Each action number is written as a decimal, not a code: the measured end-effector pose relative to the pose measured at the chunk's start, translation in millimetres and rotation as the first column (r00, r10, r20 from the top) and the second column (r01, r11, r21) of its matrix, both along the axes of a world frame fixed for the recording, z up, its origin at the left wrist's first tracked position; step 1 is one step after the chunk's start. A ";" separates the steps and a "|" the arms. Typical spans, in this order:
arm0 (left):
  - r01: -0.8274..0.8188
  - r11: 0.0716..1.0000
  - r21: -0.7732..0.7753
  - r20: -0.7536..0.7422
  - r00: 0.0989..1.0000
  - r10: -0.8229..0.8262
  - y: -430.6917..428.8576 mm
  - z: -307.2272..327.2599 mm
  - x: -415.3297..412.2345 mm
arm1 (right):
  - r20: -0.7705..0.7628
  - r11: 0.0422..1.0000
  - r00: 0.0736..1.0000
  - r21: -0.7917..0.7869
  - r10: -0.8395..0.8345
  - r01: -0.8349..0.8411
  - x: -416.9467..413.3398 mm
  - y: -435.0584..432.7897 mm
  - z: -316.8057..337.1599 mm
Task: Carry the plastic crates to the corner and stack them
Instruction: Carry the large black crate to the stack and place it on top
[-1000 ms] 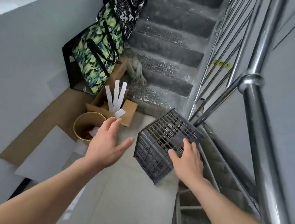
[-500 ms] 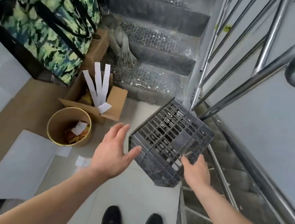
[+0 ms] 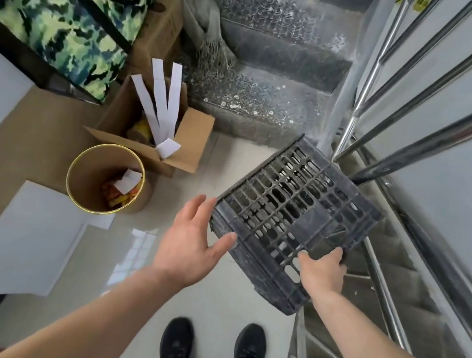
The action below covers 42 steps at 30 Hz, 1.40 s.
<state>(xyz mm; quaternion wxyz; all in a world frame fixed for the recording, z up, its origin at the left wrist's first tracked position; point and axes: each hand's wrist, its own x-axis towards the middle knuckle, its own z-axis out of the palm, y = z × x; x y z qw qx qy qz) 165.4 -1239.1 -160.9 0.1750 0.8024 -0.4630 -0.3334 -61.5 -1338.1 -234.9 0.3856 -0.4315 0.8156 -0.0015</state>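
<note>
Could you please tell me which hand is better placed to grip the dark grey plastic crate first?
Right. The right hand lies on the near edge of the upturned dark grey slatted plastic crate; the left hand is spread open beside its left corner.

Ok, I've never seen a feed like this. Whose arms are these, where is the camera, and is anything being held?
No machine here: these are a person's bare arms, filmed by one camera worn on their head, looking down. The right hand grips the near edge of a tilted black plastic crate; the left hand is open at its left corner. On the floor stand a cardboard box, a round bin and a camouflage bag. The shoes are the person's own.
</note>
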 end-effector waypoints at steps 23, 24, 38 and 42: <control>-0.177 0.981 0.082 -0.136 0.973 0.187 26.9 -21.5 7.8 | 0.219 0.844 0.866 -0.422 0.450 -0.332 92.7 62.3 16.9; -0.207 0.968 0.142 -0.159 0.960 0.229 31.3 -25.2 9.6 | 0.235 0.831 0.832 -0.400 0.502 -0.388 96.5 77.2 12.7; -0.503 0.587 0.635 -0.289 0.549 0.784 106.4 -124.4 49.8 | 0.370 0.828 0.753 -0.088 0.544 -0.554 102.0 109.1 -63.0; -0.559 0.574 0.599 -0.158 0.621 0.768 138.1 -158.0 76.9 | 0.179 0.816 0.799 -0.053 0.574 -0.575 73.6 81.8 -104.6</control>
